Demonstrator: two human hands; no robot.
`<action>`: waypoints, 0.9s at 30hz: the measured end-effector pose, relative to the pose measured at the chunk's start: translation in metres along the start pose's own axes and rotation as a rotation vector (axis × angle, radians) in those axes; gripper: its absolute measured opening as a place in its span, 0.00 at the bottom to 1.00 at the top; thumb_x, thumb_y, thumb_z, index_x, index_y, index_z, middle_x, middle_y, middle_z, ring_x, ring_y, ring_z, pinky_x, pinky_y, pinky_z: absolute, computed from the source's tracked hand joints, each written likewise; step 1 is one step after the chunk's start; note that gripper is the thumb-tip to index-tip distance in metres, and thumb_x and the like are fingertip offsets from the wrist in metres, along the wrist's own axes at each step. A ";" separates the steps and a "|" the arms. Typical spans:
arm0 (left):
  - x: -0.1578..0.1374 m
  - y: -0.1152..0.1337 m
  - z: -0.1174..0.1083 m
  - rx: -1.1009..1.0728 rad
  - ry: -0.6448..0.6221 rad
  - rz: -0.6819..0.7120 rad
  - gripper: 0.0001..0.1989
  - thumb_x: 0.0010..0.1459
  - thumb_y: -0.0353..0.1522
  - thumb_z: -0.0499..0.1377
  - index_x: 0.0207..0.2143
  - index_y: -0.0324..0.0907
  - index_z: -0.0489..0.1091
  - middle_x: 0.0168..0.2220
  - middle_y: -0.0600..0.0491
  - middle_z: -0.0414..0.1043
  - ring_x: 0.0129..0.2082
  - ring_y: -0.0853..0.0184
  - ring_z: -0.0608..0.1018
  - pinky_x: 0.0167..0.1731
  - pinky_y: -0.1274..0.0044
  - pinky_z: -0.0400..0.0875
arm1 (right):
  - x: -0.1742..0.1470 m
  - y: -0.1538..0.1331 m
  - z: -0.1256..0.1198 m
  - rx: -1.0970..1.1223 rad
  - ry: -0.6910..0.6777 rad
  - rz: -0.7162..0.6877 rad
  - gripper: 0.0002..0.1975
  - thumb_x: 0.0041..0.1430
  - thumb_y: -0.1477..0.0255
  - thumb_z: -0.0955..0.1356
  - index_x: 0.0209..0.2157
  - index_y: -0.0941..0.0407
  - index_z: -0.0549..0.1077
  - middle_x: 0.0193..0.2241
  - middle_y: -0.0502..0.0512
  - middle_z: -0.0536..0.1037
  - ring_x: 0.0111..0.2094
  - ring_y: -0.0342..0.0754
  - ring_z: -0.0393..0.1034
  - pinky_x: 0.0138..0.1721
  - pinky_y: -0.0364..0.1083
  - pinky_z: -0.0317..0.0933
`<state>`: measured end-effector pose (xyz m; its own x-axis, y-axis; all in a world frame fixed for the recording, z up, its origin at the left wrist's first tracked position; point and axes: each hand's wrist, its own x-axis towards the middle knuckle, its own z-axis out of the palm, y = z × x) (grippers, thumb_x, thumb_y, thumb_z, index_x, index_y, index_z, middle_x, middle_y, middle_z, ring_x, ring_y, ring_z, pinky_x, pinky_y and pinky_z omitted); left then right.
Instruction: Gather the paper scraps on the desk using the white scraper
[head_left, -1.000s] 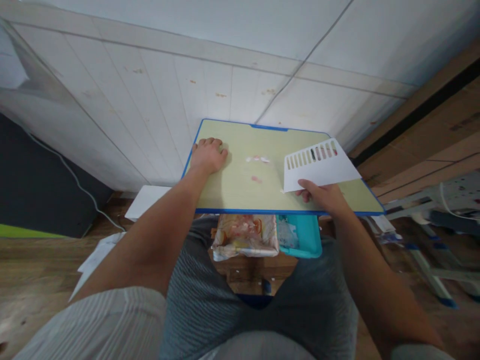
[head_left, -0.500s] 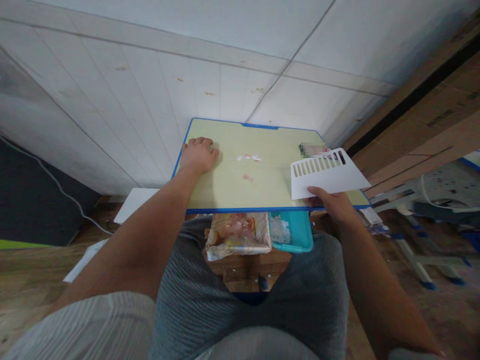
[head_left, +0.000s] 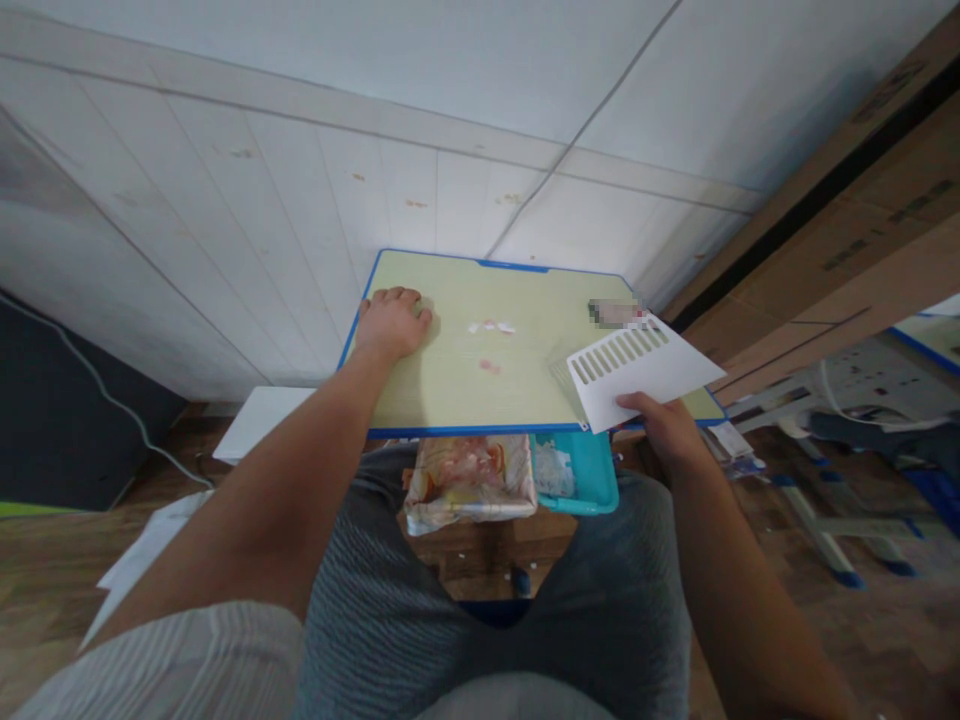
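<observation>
My left hand [head_left: 391, 322] lies palm down on the left part of a pale yellow table [head_left: 465, 400] with a blue rim, its fingers laid on the surface and nothing in it. Over the table's right front edge, my right hand [head_left: 664, 425] pinches a white card [head_left: 649, 378] with a row of slots cut along its far side. The thumb is on top; the other fingers are mostly hidden beneath. Small white and pinkish scraps [head_left: 489, 326] lie mid-table, with a pinkish patch [head_left: 490, 367] nearer me. Beyond the card is a blurred-out small item [head_left: 616, 313].
Under the table's front edge, above my lap, are a patterned lined box [head_left: 472, 510] and a teal basket [head_left: 606, 485], both with contents. A white wall stands behind the table. Cardboard boxes [head_left: 840, 200] rise at right. White sheets [head_left: 154, 535] lie low at left.
The white card has turned and tilted, its left end swinging down toward the table's front edge, still in my right hand. My left hand stays on the table. The view has shifted slightly.
</observation>
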<state>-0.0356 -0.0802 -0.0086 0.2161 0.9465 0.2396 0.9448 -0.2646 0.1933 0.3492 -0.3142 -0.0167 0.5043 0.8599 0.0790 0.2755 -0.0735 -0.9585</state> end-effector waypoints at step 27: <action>-0.003 0.004 -0.004 0.025 -0.028 -0.011 0.30 0.83 0.41 0.51 0.75 0.38 0.76 0.78 0.37 0.74 0.78 0.42 0.72 0.75 0.52 0.68 | 0.031 -0.037 0.064 -0.123 -0.149 -0.246 0.13 0.44 0.60 0.76 0.31 0.50 0.80 0.33 0.57 0.90 0.36 0.62 0.84 0.39 0.56 0.81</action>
<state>-0.0333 -0.0853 -0.0044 0.2118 0.9544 0.2104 0.9529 -0.2495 0.1724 0.3028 -0.2527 0.0035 0.2871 0.9235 0.2543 0.4756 0.0931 -0.8747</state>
